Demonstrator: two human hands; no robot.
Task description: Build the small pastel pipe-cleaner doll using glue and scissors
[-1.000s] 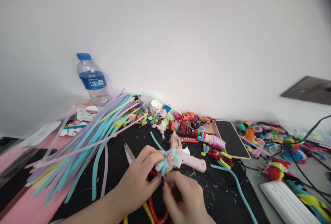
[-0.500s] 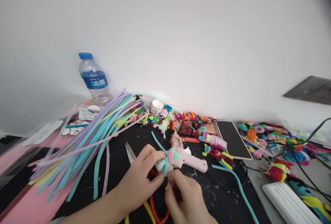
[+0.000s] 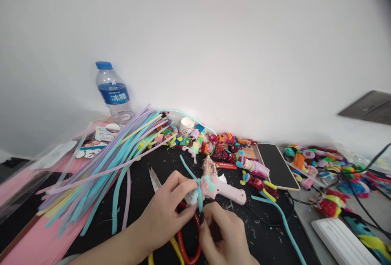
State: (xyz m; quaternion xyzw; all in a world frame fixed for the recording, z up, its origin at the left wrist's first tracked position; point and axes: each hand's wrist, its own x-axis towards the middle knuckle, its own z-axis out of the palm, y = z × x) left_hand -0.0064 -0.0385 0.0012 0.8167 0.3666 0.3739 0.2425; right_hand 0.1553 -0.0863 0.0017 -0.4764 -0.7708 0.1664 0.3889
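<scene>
My left hand [image 3: 168,204] is closed, thumb and fingers pinching a small pastel pipe-cleaner figure [image 3: 208,184] of pink, blue and white loops. A light blue pipe cleaner [image 3: 200,199] crosses the figure; its free end sticks up beyond my left fingertips. Its lower end is pinched in my right hand [image 3: 224,232], whose other fingers are curled in. Under my hands lie scissors [image 3: 198,244] with red and yellow handles, blades pointing away. Just behind the figure rests a pale pink hot glue gun [image 3: 230,193]. My left fingers partly hide the figure.
At left lies a bundle of pastel pipe cleaners [image 3: 122,163], with a water bottle [image 3: 114,93] behind it. Several finished pipe-cleaner figures line the wall. A phone [image 3: 276,166], black cables and a white device [image 3: 340,240] are at right.
My right hand has drawn the blue pipe cleaner's lower end slightly down and right, so more of the strip shows between the hands. My left hand keeps its hold.
</scene>
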